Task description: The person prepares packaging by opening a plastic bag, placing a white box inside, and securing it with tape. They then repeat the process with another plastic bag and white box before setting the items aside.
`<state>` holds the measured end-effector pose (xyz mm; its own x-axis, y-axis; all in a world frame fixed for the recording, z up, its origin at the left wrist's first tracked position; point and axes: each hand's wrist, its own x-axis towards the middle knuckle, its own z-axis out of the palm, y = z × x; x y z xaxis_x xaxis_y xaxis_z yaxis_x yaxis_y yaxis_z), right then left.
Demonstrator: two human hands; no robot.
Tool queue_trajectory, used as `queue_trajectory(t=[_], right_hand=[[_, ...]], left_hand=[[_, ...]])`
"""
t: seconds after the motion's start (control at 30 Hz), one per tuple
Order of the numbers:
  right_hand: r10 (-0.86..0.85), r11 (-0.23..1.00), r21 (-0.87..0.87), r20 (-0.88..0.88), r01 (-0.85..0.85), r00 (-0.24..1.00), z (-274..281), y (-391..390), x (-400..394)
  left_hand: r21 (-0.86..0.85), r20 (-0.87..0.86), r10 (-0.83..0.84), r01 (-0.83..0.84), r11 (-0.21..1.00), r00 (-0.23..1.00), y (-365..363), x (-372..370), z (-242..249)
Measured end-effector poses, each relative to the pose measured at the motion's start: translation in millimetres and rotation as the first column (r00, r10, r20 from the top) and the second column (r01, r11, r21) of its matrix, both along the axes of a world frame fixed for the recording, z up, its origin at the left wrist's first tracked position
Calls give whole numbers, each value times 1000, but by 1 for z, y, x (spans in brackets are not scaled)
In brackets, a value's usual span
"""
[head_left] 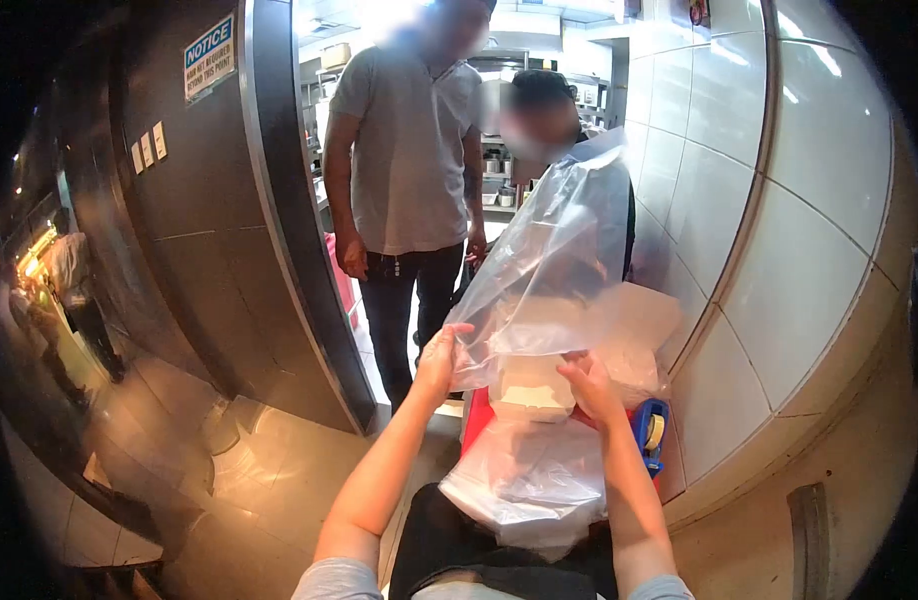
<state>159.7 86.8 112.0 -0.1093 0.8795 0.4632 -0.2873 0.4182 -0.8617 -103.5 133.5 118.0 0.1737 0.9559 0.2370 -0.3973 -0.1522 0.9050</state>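
Observation:
A large clear plastic bag (554,240) hangs spread out in front of me, its far corner raised high. My left hand (439,362) is closed on the bag's near left edge, thumb on top. At the near right edge, my right hand (591,385) pinches the bag between thumb and fingers. Beneath and behind the film stands a white cardboard box (532,397), partly seen through the plastic. A stack of flat clear plastic bags (529,475) lies closest to my body, over my lap and a red surface (476,422).
A blue tape dispenser (651,437) sits right of my right forearm. The white tiled wall (724,180) borders the right side. One person (409,160) stands in the doorway; another person (544,115) is behind the bag. A dark partition (194,200) rises at left.

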Motion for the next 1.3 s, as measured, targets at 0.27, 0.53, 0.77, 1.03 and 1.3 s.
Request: queue_trajectory(t=[0.27,0.53,0.77,1.03,1.3], right_hand=[[-416,906,121,77,406,906,22,28,26],[-365,822,-402,170,403,915,-51,24,59],[-329,706,-337,623,623,710,-174,11,102],[-438,759,342,898,554,47,-80,9,44],[-108,964,112,994,241,-30,-106,9,-25]], left_hand=[[-29,44,68,-67,997,997,20,-14,0],[203,-434,455,-408,890,777,71,3,-78],[-21,-578,165,-216,976,799,54,17,-115],[101,-418,59,-18,995,907,68,27,-157],[172,-577,89,14,985,812,81,19,-196]])
